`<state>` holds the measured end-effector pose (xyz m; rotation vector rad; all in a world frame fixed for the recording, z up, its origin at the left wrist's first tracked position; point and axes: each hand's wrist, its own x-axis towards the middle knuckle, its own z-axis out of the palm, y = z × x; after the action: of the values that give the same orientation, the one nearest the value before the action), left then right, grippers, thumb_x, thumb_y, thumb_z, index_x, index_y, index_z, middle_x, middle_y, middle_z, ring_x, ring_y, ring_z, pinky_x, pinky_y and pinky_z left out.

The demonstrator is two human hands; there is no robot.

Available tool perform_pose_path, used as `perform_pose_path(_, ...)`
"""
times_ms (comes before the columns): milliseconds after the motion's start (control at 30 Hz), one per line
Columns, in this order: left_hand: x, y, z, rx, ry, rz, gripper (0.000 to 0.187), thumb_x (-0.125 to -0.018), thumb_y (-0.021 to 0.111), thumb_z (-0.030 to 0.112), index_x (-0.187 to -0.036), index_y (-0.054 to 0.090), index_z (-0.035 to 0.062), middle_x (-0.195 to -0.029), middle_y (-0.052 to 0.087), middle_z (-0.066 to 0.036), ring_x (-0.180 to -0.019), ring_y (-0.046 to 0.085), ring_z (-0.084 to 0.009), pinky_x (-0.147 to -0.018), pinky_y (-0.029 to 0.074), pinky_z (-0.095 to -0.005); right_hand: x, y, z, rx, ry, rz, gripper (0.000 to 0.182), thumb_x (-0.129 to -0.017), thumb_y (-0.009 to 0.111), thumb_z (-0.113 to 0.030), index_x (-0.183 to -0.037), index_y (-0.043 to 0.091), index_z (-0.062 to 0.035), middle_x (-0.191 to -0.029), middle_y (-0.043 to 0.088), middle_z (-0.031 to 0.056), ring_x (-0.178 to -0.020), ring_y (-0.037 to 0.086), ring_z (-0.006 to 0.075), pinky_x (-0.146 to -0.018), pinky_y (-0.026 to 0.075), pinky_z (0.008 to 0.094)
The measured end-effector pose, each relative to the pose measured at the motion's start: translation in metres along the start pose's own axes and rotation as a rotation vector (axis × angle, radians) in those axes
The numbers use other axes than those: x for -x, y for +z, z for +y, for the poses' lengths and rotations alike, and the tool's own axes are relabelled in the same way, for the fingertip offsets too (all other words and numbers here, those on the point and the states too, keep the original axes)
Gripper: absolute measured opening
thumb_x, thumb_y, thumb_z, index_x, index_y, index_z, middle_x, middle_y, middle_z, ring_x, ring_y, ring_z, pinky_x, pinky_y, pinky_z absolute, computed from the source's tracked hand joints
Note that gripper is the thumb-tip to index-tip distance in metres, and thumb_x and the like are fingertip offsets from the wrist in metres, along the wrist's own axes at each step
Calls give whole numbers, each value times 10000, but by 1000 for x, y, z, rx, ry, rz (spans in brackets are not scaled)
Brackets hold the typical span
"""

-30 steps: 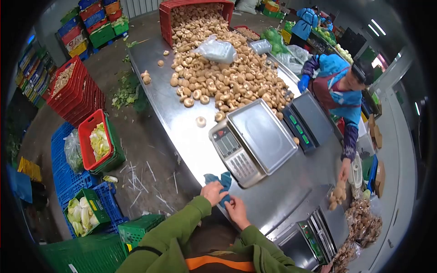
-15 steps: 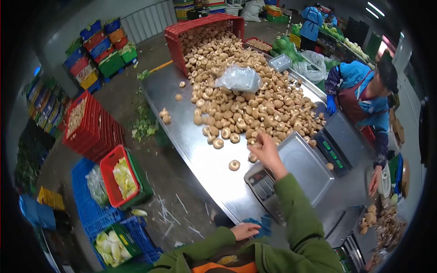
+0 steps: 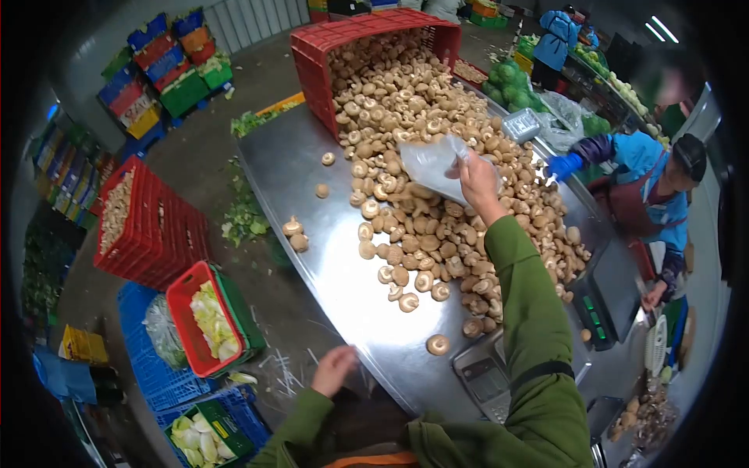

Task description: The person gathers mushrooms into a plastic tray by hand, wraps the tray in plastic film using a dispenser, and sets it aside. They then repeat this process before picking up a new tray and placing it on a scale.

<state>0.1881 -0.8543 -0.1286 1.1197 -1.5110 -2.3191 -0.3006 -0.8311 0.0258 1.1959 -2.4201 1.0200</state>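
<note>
My right hand reaches over the heap and is closed on a clear plastic bag, pinching its right side. Beneath the bag lies a large pile of brown shiitake mushrooms, spilling from a tipped red crate onto the steel table. At the table's near left edge my left hand hangs in the air, slightly blurred, with loosely bent fingers and nothing seen in it. A weighing scale stands under my right forearm, partly hidden by the sleeve.
Across the table a co-worker in a blue top has a blue-gloved hand at the pile. A second scale and a clear tray are on the right. Red crates and a lettuce crate stand on the left floor.
My right hand has moved up from the pile's near edge and taken hold of the plastic bag. My left hand has left the blue cloth and moved left. The co-worker's gloved hand has reached the mushrooms.
</note>
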Motion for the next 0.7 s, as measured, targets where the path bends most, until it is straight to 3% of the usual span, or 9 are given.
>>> perform_pose_path(100, -51, -3, 46, 13, 51, -68, 409, -965, 598, 176, -1328, 499, 16, -1145, 638, -88, -1041, 619, -178, -894, 511, -320, -4, -49, -49, -824, 298, 90, 385, -1027, 465, -359, -878, 575, -21, -704, 651, 91, -585, 656, 183, -566, 553, 317)
perform_pose_path(200, -89, 24, 86, 138, 315, -138, 638, -903, 683, 216, -1431, 377, 31, -1286, 570, -121, -1146, 577, -228, -974, 472, -369, 11, -82, -70, -1192, 678, -42, 321, -1017, 485, -309, -1006, 601, -10, -815, 669, 114, -675, 667, 186, -607, 564, 306)
perform_pose_path(267, -93, 38, 119, 510, 187, -400, 772, -866, 670, 68, -1499, 230, 40, -1347, 502, -140, -1204, 522, -238, -1003, 438, -382, 49, -56, -59, -1361, 964, -38, 341, -1009, 489, -283, -976, 629, 26, -885, 675, 164, -810, 675, 249, -639, 573, 393)
perform_pose_path(333, -95, 27, 114, 616, -14, -538, 734, -870, 679, 86, -1480, 273, 34, -1336, 516, -129, -1190, 531, -225, -994, 443, -369, 116, -4, -44, -1213, 1251, 1, 326, -983, 519, -269, -1014, 627, 37, -951, 673, 177, -804, 658, 240, -644, 556, 376)
perform_pose_path(400, -97, 20, 101, 720, -220, -670, 698, -874, 687, 104, -1460, 316, 28, -1325, 529, -117, -1177, 539, -212, -985, 447, -356, 245, 85, 37, -928, 1270, -181, 370, -960, 553, -281, -1096, 613, 57, -981, 664, 159, -775, 626, 205, -699, 528, 345)
perform_pose_path(467, -98, 8, 84, 287, -414, -411, 659, -870, 726, 211, -1404, 395, 13, -1284, 560, -104, -1156, 550, -192, -960, 456, -337, 284, 44, -32, -597, 1373, -327, 452, -974, 541, -332, -1183, 587, 66, -1051, 653, 132, -857, 603, 173, -784, 492, 317)
perform_pose_path(533, -99, -1, 76, -288, -428, -310, 583, -899, 683, 383, -1293, 526, -17, -1103, 658, -118, -940, 656, -208, -829, 517, -340, 346, 36, -78, -645, 1275, -43, 448, -973, 519, -390, -1180, 587, 1, -1014, 645, 76, -867, 558, 177, -741, 470, 360)
perform_pose_path(633, -116, 0, 95, -869, -186, -350, 427, -899, 663, 423, -1085, 639, 39, -889, 672, -74, -750, 649, -189, -702, 523, -333, 384, 9, -145, -751, 1468, 208, 517, -975, 517, -435, -1227, 557, 14, -1026, 643, 81, -970, 573, 170, -770, 468, 347)
perform_pose_path(700, -118, 14, 135, -1310, 210, -616, 390, -910, 617, 423, -880, 652, 36, -738, 634, -138, -702, 627, -303, -664, 485, -408, 390, 5, -181, -838, 1601, 244, 542, -977, 513, -454, -1241, 545, 17, -1030, 640, 93, -983, 583, 169, -775, 469, 345)
